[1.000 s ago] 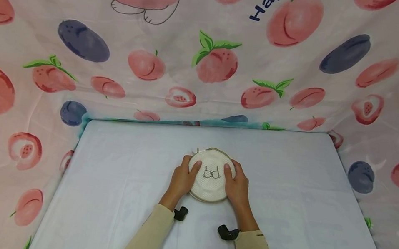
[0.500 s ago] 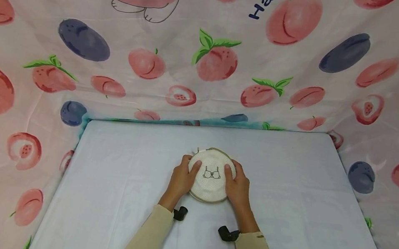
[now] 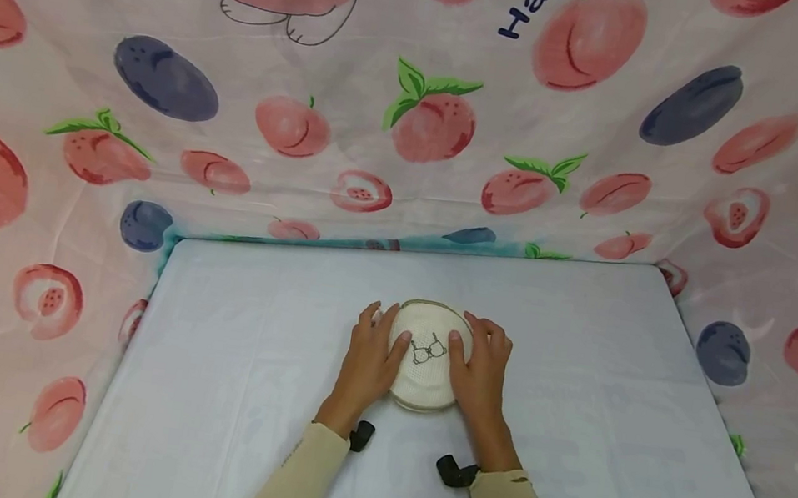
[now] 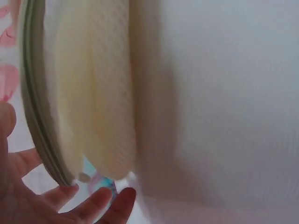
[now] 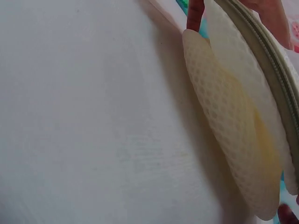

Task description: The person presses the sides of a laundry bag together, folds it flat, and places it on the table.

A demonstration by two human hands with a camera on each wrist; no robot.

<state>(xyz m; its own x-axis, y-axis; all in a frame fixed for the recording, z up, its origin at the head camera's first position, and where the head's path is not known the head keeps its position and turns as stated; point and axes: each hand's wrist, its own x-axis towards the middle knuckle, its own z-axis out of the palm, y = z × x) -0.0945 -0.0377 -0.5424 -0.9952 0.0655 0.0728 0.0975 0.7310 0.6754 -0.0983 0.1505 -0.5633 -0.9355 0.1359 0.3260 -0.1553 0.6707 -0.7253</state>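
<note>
Peach-print cloth [image 3: 367,34] walls in a white-covered surface [image 3: 236,396]. Around its middle is a round cream mesh bra wash bag [image 3: 424,383], its bra drawing [image 3: 429,349] tilted and a zipper [image 4: 33,93] along the edge; whether it touches the surface is unclear. The left hand [image 3: 370,363] and right hand [image 3: 483,369] hold opposite sides, thumbs on its face, fingers spread about the rim. Black wrist mounts [image 3: 456,471] sit by beige sleeves [image 3: 296,479].

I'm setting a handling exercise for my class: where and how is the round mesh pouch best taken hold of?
Probably by opposite edges of the round mesh pouch, left hand from the left, right hand from the right, thumbs on top. It is round, its drawing faces up, and the zip along its edge looks firmer than the creased mesh.
</note>
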